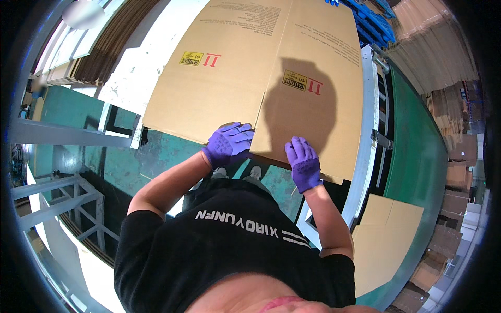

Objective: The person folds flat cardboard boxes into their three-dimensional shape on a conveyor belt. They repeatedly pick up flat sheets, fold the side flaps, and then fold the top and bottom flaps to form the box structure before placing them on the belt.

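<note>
Purple-gloved, my left hand (228, 143) and right hand (304, 163) touch a flat brown cardboard sheet (219, 94).
Fingers extended at its near edge, whether they pinch I cannot tell; the sheet stretches towards twelve o'clock, a metal rail (368, 130) runs at three, stacked cardboard (99, 60) lies at ten.

Your cardboard sheet (235, 78) runs out past the top edge, and its fine print (254, 21) is too small for you to read. At upper left, a pale oval (83, 14) is blurred. Your dark clothes (229, 250) partly hide your shoes (255, 173).
</note>
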### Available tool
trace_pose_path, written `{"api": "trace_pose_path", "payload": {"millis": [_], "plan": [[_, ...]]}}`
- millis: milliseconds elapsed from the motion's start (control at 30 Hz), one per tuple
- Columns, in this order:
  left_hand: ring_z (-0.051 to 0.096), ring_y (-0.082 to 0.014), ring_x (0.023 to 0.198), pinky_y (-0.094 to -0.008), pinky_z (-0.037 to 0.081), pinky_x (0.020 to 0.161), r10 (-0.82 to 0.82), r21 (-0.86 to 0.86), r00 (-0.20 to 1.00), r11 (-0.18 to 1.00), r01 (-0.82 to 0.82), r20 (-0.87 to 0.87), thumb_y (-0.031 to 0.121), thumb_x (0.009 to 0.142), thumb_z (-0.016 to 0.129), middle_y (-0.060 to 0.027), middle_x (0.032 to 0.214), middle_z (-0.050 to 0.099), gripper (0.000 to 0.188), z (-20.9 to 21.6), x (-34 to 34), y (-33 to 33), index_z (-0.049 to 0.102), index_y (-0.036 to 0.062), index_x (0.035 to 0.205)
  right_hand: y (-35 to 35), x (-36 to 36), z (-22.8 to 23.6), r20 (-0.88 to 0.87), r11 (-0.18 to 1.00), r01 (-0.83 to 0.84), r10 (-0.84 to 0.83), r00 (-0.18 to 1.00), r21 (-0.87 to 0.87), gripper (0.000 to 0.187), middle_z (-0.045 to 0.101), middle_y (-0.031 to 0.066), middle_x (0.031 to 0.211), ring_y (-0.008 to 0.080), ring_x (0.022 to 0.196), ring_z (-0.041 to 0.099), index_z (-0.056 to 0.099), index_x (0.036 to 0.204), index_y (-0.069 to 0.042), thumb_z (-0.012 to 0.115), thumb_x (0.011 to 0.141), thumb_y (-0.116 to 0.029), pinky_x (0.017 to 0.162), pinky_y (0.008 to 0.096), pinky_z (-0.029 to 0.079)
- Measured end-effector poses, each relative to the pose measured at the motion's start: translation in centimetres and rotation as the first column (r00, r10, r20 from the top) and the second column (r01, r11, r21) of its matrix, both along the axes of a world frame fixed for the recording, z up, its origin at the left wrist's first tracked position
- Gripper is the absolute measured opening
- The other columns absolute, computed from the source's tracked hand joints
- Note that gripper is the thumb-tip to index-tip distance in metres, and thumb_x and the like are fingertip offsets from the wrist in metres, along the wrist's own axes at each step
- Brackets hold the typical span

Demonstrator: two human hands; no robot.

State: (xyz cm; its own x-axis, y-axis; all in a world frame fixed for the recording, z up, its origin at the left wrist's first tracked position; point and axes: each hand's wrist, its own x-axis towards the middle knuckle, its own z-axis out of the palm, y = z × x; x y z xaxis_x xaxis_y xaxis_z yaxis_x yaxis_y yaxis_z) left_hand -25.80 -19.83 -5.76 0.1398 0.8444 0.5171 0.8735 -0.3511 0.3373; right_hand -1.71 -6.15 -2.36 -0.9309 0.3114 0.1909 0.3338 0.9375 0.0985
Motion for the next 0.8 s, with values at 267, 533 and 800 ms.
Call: {"api": "trace_pose_path", "payload": {"millis": [267,533,800], "plan": [[0.058,-0.0286,0.109,-0.0424,0.044,0.095,0.171,-0.091,0.946,0.984,-0.151,0.276,0.02,0.064,0.072,-0.0103,0.119,0.061,0.046,1.0,0.7,0.4,0.062,0.009,0.108,-0.8,-1.3,0.2,0.192,0.982,0.019,-0.056,0.98,0.189,0.028,0.052,0.0168,0.115,0.0324,0.108,0.052,0.052,0.108,-0.005,0.054,0.082,-0.015,0.086,0.0402,0.048],[0.055,-0.0288,0.11,-0.0435,0.043,0.094,0.069,-0.161,0.997,0.985,-0.065,0.021,0.019,0.064,0.071,-0.0099,0.122,0.059,0.046,2.3,1.3,1.2,0.061,0.0077,0.107,-2.6,1.4,3.2,-0.026,0.882,0.021,-0.038,0.999,-0.47,0.046,0.049,0.0194,0.13,0.0336,0.124,0.047,0.051,0.122,-0.003,0.062,0.077,-0.01,0.099,0.0449,0.042],[0.047,-0.0325,0.122,-0.045,0.034,0.105,0.056,-0.409,0.975,0.901,-0.143,-0.217,0.033,0.068,0.075,-0.0124,0.131,0.053,0.059,2.5,0.8,1.6,0.058,0.0064,0.117,3.8,22.0,0.8,-0.621,0.658,0.433,-0.744,0.248,-0.616,0.045,0.058,0.0199,0.119,0.031,0.113,0.055,0.056,0.118,0.003,0.067,0.075,-0.004,0.1,0.0375,0.041]]}}
